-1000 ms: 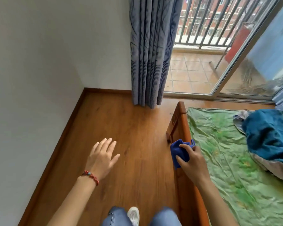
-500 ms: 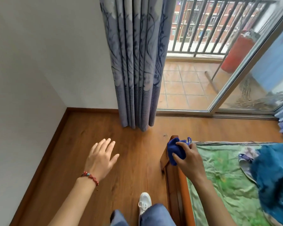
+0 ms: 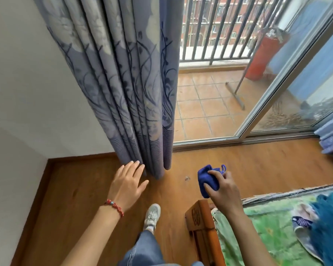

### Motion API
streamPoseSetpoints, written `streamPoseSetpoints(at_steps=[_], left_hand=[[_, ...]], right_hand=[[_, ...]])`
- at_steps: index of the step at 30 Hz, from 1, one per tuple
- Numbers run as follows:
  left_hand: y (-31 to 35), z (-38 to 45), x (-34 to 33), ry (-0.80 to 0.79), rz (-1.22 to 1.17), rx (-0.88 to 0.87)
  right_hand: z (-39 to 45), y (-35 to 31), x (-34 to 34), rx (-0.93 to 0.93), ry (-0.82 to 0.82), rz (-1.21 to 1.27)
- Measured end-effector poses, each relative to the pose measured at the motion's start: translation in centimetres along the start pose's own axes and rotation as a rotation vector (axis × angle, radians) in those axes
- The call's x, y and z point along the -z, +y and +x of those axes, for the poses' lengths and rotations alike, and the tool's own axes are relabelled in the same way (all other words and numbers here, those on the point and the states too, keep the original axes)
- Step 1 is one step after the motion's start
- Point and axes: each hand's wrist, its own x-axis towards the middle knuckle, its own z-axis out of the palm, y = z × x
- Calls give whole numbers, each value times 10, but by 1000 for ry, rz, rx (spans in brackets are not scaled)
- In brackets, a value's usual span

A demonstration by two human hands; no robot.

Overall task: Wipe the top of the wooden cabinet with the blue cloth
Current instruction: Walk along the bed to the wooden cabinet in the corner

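My right hand [image 3: 222, 192] grips a bunched blue cloth [image 3: 208, 178], held in the air just above and beyond the corner of a carved wooden bed frame [image 3: 200, 217]. My left hand [image 3: 128, 184], with a red bead bracelet at the wrist, hovers open with fingers spread, its fingertips close to the hem of the curtain. No wooden cabinet is in view.
A grey-blue patterned curtain [image 3: 127, 83] hangs ahead, reaching the wooden floor [image 3: 81, 189]. A sliding glass door [image 3: 273, 104] stands open onto a tiled balcony. A bed with a green sheet [image 3: 267, 227] and a blue garment lies at the lower right. White walls are on the left.
The view has advanced toward the curtain and balcony door. My right hand lifted the blue cloth off the bed frame's top rail, past its end. My left hand stayed open.
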Motion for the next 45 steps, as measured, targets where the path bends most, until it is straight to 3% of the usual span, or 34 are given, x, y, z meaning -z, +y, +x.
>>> streamPoseSetpoints(at_steps=[12,17,32,45], left_hand=[[10,208,-24,39,-29,-503],[44,275,-49,-57,-36,-678],[254,420,-93,-205,-76,-1072],[437,557,-153,-331,-43,-1255]], right_hand=[[114,-2,0,-349,161,48],[129,29,15,-524,275,72],[114,151,104,-1003,630,89],[176,282,185,-1205,813,116]])
